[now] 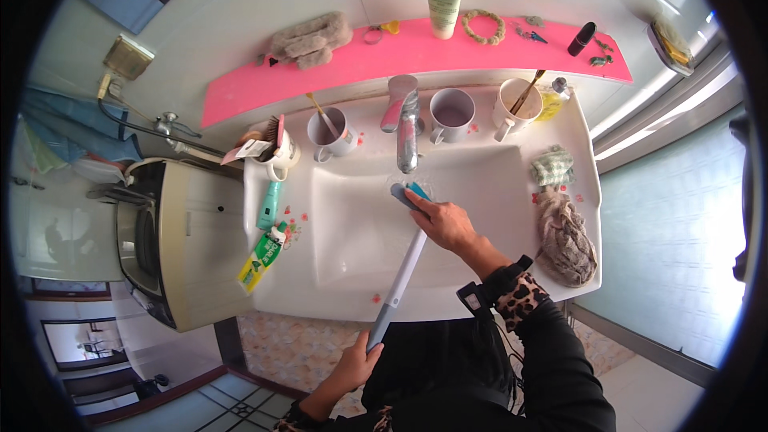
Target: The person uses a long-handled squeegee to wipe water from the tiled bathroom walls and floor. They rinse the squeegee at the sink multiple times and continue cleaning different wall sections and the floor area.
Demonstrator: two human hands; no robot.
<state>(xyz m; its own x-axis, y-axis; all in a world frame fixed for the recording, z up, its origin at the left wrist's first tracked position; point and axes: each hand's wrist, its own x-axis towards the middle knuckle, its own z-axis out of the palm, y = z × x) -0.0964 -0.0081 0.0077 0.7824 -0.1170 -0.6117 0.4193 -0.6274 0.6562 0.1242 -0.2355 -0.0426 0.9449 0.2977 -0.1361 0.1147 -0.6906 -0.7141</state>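
Observation:
My left hand (357, 361) grips the grey lower end of a long-handled tool (410, 264), whose pale shaft slants up over the front rim of the white sink (336, 312). Over the basin, my right hand (443, 221) is closed on the tool's grey-and-blue head (403, 197), below the chrome faucet (408, 132). Ripples of water show around the head. The exact kind of tool cannot be told, as my right hand covers part of its head.
Mugs (452, 115) stand along the sink's back edge. A toothpaste tube (262, 257) and a teal tube (269, 205) lie at left, a brown cloth (567, 237) at right. Behind runs a pink shelf (372, 63) with small items. A washing machine (204, 246) adjoins the sink at left.

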